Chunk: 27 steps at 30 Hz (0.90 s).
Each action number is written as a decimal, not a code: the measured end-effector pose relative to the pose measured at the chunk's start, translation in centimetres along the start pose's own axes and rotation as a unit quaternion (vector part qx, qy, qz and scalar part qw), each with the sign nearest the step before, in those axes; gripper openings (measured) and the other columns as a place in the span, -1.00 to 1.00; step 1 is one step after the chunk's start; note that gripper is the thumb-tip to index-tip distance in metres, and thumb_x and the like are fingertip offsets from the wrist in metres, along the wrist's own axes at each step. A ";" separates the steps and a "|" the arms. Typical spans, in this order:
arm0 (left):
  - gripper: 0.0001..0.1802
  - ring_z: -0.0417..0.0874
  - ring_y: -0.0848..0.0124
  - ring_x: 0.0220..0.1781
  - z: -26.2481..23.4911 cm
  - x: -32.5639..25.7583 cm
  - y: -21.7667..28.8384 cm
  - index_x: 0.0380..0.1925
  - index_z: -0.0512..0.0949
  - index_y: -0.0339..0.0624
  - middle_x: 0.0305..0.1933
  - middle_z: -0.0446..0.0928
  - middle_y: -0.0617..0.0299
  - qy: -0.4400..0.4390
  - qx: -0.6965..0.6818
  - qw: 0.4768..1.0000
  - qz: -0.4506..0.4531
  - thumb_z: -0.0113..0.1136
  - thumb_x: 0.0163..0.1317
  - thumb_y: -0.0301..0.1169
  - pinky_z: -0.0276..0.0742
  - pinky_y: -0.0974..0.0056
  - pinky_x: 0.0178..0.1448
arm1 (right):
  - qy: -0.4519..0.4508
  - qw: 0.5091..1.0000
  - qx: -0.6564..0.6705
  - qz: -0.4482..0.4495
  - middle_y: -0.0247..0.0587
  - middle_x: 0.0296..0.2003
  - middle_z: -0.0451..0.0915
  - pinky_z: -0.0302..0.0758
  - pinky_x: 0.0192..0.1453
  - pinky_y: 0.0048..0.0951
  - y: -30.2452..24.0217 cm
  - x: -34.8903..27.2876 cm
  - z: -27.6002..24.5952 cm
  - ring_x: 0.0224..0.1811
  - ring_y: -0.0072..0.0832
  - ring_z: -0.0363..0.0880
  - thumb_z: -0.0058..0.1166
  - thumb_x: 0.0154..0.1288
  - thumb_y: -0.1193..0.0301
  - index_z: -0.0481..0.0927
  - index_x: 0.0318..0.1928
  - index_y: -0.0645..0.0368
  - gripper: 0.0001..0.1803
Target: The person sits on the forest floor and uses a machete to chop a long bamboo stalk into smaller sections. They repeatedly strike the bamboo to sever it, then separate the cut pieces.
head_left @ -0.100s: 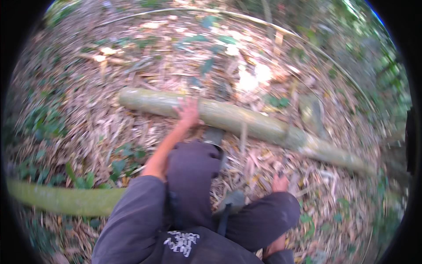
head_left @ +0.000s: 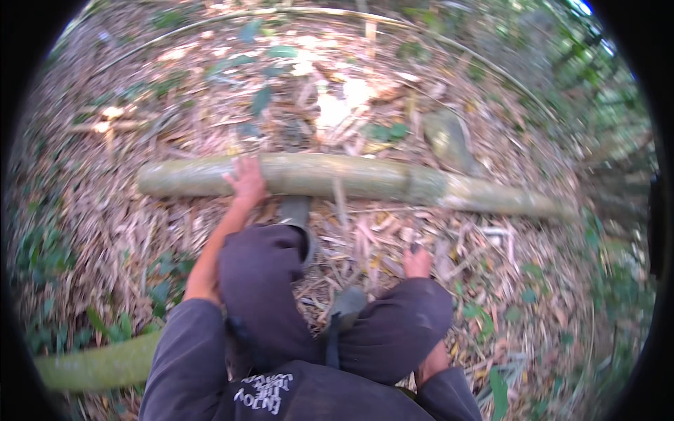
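A long, thick bamboo pole (head_left: 337, 175) lies across the ground in front of me, its cut end to the left. My left hand (head_left: 247, 181) rests on it near that end, fingers spread against its side, holding nothing. Beside my right knee is my right hand (head_left: 418, 262), its fingers closed. A small dark piece shows at those fingers, but blur hides what it is. One grey boot (head_left: 295, 209) sits against the near side of the pole, partly covered by my trouser leg.
A thin stick (head_left: 340, 202) stands up at the pole's near side. Another green bamboo piece (head_left: 98, 361) lies at lower left. Beyond the pole are a stone-like lump (head_left: 448, 144) and a long curved cane (head_left: 449, 43). Dry leaves (head_left: 365, 242) cover the ground.
The head view has turned, so the pole now appears more level and farther left. My left hand stays on the pole; my right hand stays beside the knee.
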<state>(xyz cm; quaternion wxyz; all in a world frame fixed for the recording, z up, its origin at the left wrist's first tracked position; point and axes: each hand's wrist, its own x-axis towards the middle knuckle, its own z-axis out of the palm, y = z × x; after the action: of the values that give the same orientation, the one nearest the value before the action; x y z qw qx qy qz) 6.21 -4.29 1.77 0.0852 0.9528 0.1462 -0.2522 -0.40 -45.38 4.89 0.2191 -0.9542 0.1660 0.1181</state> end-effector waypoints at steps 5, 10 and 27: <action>0.37 -0.29 -0.25 0.53 -4.9 2.5 -7.4 0.47 -0.21 -0.06 0.55 -0.26 -0.13 -0.050 0.080 0.995 -0.031 0.54 -0.21 0.02 -0.30 -0.55 0.37 | -0.041 0.997 0.036 0.050 0.30 -0.41 0.58 0.45 -0.16 0.01 -2.9 -1.7 0.7 -0.24 0.16 0.59 0.09 0.15 0.25 0.52 -0.23 0.36 -0.64; 0.39 -0.36 -0.25 0.54 -4.9 2.5 -8.8 0.48 -0.22 0.01 0.55 -0.30 -0.13 -0.031 0.026 0.999 -0.019 0.51 -0.24 0.12 -0.33 -0.59 0.33 | -0.041 0.996 0.077 0.034 0.32 -0.40 0.58 0.44 -0.15 0.04 -5.2 -2.4 0.1 -0.25 0.21 0.58 0.02 0.24 0.26 0.46 -0.20 0.37 -0.64; 0.38 -0.38 -0.17 0.56 -5.0 2.8 -8.1 0.47 -0.15 0.10 0.55 -0.27 -0.06 -0.012 0.016 1.000 -0.018 0.56 -0.31 0.07 -0.36 -0.58 0.35 | 0.022 0.996 0.054 -0.073 0.22 -0.49 0.58 0.52 -0.33 0.04 -7.3 -0.6 0.2 -0.41 0.15 0.62 0.06 0.25 0.36 0.40 -0.13 0.36 -0.69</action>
<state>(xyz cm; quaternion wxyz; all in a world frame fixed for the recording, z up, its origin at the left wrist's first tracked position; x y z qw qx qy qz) 8.20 5.22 3.89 0.0674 0.9481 0.1587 -0.2672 1.71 -38.94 7.63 0.2748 -0.9528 0.1070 0.0722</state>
